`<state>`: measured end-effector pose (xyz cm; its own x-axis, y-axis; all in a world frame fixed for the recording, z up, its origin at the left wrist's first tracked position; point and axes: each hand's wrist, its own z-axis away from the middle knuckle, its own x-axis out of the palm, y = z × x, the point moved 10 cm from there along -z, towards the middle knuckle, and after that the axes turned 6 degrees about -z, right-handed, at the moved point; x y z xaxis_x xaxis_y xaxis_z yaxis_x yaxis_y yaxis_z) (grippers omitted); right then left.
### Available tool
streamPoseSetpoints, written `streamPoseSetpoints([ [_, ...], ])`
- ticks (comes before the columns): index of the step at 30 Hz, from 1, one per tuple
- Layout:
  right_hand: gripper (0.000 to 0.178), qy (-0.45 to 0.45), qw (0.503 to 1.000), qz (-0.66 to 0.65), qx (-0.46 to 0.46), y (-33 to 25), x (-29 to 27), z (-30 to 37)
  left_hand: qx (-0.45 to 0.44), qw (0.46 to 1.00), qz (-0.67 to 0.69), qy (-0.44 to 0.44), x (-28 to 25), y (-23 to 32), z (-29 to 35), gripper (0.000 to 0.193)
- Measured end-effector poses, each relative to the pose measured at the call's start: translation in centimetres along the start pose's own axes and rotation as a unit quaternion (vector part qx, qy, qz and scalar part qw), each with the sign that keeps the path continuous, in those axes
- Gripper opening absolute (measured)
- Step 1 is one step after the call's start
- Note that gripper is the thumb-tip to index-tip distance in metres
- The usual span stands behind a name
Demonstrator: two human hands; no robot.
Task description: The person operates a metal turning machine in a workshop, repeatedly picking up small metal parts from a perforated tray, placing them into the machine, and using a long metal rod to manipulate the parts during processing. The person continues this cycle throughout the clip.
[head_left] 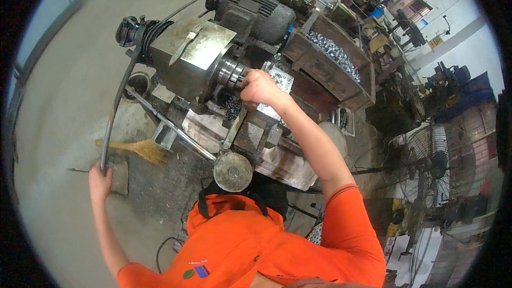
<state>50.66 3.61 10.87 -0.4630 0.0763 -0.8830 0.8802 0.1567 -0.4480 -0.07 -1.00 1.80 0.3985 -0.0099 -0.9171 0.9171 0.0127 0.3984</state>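
My left hand (100, 181) is wrapped round the lower end of a long metal lever (118, 109), which slants up to the back end of the lathe headstock (184, 56). At the front of the spindle, my right hand (260, 88) is closed close against the round chuck (231, 72). Its fingers hide whatever they grip. Beneath that hand lie dark metal chips (232, 108) and the machine's slide. A flat brush (182, 48) rests on top of the headstock. A round metal disc (233, 172) sits nearest my body, beside a sloping metal bar (173, 128).
Behind the lathe stands a dark electric motor (256, 16). To its right, a wooden bin (325, 69) holds many small metal parts (335, 55). A broom (141, 150) and dustpan (120, 177) lie on the floor at left. A large fan (429, 165) stands at right.
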Motion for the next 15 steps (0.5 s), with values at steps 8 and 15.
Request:
streamPoseSetpoints([
  [8,0.024,0.018,0.984,-0.137,0.114,1.6,-0.5,-1.4,-0.038,0.997,-0.069,-0.002,-0.7,0.0,0.0,0.024],
  [15,0.014,0.046,0.97,-0.221,0.092,1.0,-1.2,-2.0,0.007,0.972,-0.227,0.057,-0.9,-0.6,-0.5,0.022],
])
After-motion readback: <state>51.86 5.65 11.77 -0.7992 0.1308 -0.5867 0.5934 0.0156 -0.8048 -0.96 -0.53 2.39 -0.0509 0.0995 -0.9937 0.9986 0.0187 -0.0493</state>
